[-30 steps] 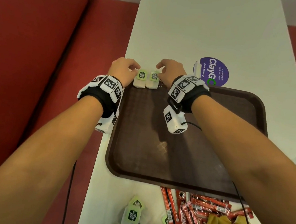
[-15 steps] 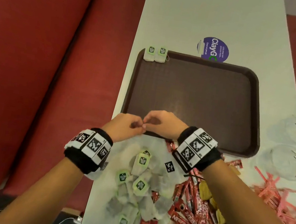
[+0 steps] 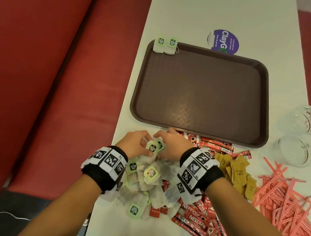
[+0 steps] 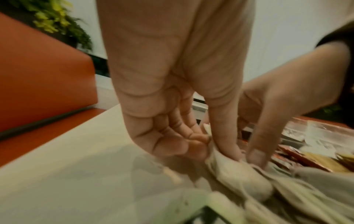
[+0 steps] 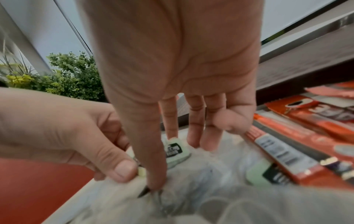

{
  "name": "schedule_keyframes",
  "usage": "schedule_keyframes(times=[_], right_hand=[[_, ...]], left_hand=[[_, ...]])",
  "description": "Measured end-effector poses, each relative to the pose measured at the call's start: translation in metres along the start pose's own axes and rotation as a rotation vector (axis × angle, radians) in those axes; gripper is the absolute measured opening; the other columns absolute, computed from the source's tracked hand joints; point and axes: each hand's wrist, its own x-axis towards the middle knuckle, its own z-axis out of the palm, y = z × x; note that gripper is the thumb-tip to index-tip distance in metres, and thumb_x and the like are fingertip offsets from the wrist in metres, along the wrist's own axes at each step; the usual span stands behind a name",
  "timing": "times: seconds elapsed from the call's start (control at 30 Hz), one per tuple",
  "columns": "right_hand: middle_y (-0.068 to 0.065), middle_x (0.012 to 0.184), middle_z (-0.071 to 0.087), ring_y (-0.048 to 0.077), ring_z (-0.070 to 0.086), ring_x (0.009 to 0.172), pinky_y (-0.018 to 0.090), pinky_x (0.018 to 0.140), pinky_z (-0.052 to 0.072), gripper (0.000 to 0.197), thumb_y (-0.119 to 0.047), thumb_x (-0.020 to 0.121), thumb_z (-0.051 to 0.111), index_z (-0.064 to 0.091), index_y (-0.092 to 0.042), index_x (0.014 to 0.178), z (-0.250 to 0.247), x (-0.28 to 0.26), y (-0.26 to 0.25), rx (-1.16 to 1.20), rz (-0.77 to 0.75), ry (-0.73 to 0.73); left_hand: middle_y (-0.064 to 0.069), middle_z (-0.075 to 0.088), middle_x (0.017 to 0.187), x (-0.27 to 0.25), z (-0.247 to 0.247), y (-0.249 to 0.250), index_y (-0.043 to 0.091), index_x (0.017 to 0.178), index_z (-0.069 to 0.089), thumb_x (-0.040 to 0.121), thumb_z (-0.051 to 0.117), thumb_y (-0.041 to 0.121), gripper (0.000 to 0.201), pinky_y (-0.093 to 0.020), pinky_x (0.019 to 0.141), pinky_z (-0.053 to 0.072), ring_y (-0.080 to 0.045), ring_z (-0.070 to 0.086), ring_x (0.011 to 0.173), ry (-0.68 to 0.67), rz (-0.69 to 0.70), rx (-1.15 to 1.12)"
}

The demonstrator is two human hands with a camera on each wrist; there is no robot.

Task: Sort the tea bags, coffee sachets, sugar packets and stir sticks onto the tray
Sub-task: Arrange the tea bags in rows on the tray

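The left hand (image 3: 134,144) pinches a tea bag (image 3: 152,147) by its upper edge, thumb against curled fingers, at the far end of the tea bag pile (image 3: 146,185). The right hand (image 3: 171,144) meets it there from the right; its thumb presses down into the pile just beside the left thumb, and its index fingertip touches a second green tag (image 5: 175,149), the other fingers loosely extended. Whether the right hand truly grips that bag cannot be told. Both hands are equally close to the bags, which lie directly under the fingertips.

The tray (image 3: 248,139) lies just beyond the hands, its near rim close to the right knuckles, its long axis running left to right. So the carry, as judged here, goes away from the person, towards the far left corner, where two tea bags (image 3: 165,45) sit side by side against the rim. The rest of the tray holds nothing.

To the right of the pile lie red coffee sachets (image 3: 196,219), then brown sugar packets (image 3: 239,172), then pink stir sticks (image 3: 287,204), all on the table (image 3: 207,10). Two glass cups (image 3: 301,135) stand right of the tray.
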Motion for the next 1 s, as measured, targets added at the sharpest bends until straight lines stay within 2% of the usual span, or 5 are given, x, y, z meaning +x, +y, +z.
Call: schedule_keyframes(times=[0.27, 0.53, 0.6, 0.77, 1.0], right_hand=[[0.004, 0.119, 0.049, 0.022, 0.048, 0.107, 0.029, 0.080, 0.040, 0.045, -0.023, 0.078, 0.072, 0.052, -0.017, 0.117, -0.006, 0.001, 0.008, 0.019, -0.018, -0.017], [-0.002, 0.078, 0.057, 0.012, 0.052, 0.066, 0.025, 0.057, 0.044, 0.022, -0.024, 0.076, 0.076, 0.058, -0.015, 0.085, -0.027, 0.000, 0.017, 0.267, -0.048, -0.025], [0.002, 0.082, 0.063, 0.015, 0.058, 0.064, 0.032, 0.062, 0.052, 0.015, -0.021, 0.078, 0.074, 0.063, -0.015, 0.085, -0.038, 0.000, 0.018, 0.354, -0.070, -0.036], [0.004, 0.085, 0.066, 0.007, 0.058, 0.065, 0.008, 0.052, 0.044, 0.016, -0.003, 0.085, 0.062, 0.067, -0.007, 0.100, -0.079, 0.012, 0.016, 0.448, -0.104, 0.070], [0.013, 0.102, 0.053, 0.021, 0.056, 0.093, 0.021, 0.063, 0.056, 0.031, 0.010, 0.090, 0.044, 0.054, 0.004, 0.118, -0.139, 0.076, 0.022, 0.585, 0.001, 0.126]], left_hand=[[0.002, 0.058, 0.067, 0.001, -0.018, -0.014, 0.020, 0.071, 0.057, 0.078, 0.071, 0.009, 0.019, -0.030, 0.072, 0.044, -0.016, 0.053, 0.068, 0.000, -0.002, -0.180], [-0.002, 0.061, 0.088, 0.002, -0.040, 0.012, 0.018, 0.088, 0.055, 0.091, 0.052, 0.006, 0.013, -0.026, 0.064, 0.056, -0.017, 0.061, 0.083, 0.028, -0.026, -0.564], [-0.004, 0.059, 0.095, 0.007, -0.049, 0.019, 0.021, 0.093, 0.055, 0.092, 0.049, 0.007, 0.016, -0.027, 0.062, 0.057, -0.024, 0.063, 0.092, 0.063, -0.028, -0.581], [0.000, 0.050, 0.098, 0.040, -0.086, 0.048, 0.017, 0.106, 0.049, 0.094, 0.041, 0.004, 0.019, -0.034, 0.068, 0.054, -0.022, 0.051, 0.098, 0.256, -0.007, -0.503], [-0.009, 0.047, 0.114, 0.110, -0.125, 0.078, 0.015, 0.102, 0.043, 0.096, 0.038, 0.006, 0.011, -0.030, 0.056, 0.056, -0.026, 0.056, 0.097, 0.312, -0.033, -0.391]])
